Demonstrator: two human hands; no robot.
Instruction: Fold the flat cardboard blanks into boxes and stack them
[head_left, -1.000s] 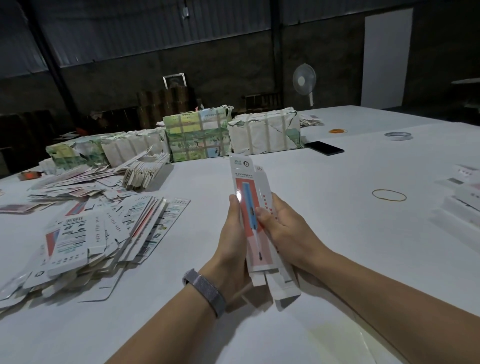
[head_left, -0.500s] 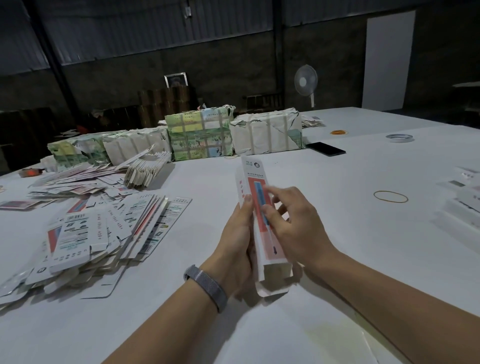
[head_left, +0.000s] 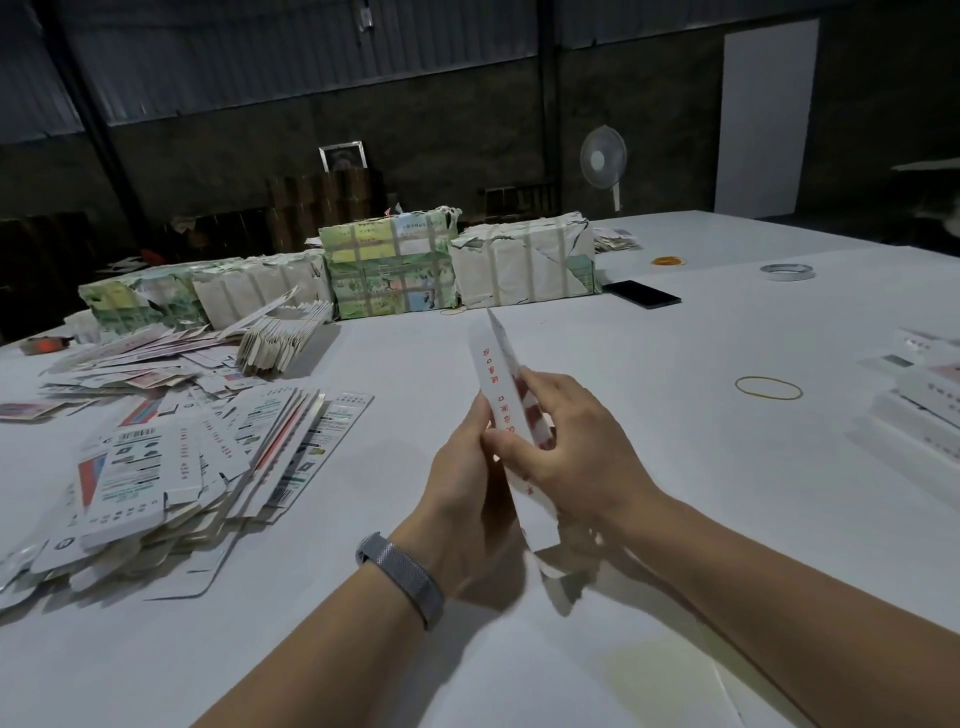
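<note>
A long narrow white box blank (head_left: 494, 370) with red print stands nearly upright above the white table (head_left: 649, 519), its narrow side panel turned toward me and its lower flaps hanging open. My left hand (head_left: 462, 499) grips its left edge from behind. My right hand (head_left: 576, 452) holds the right side, thumb across the front and fingers curled round the back. A spread heap of flat printed blanks (head_left: 171, 467) lies on the table to the left. Finished white boxes (head_left: 924, 410) are stacked at the right edge.
Wrapped paper bundles (head_left: 389, 267) line the table's far side, with a fanned stack of blanks (head_left: 283, 338) before them. A black phone (head_left: 647, 293), a tape roll (head_left: 787, 271) and a loose rubber band (head_left: 769, 387) lie to the right. A fan (head_left: 602, 158) stands behind.
The blank has been turned about its long axis: its red and blue front face now points right and the white side panel faces me. Both hands shifted their grip lower on it.
</note>
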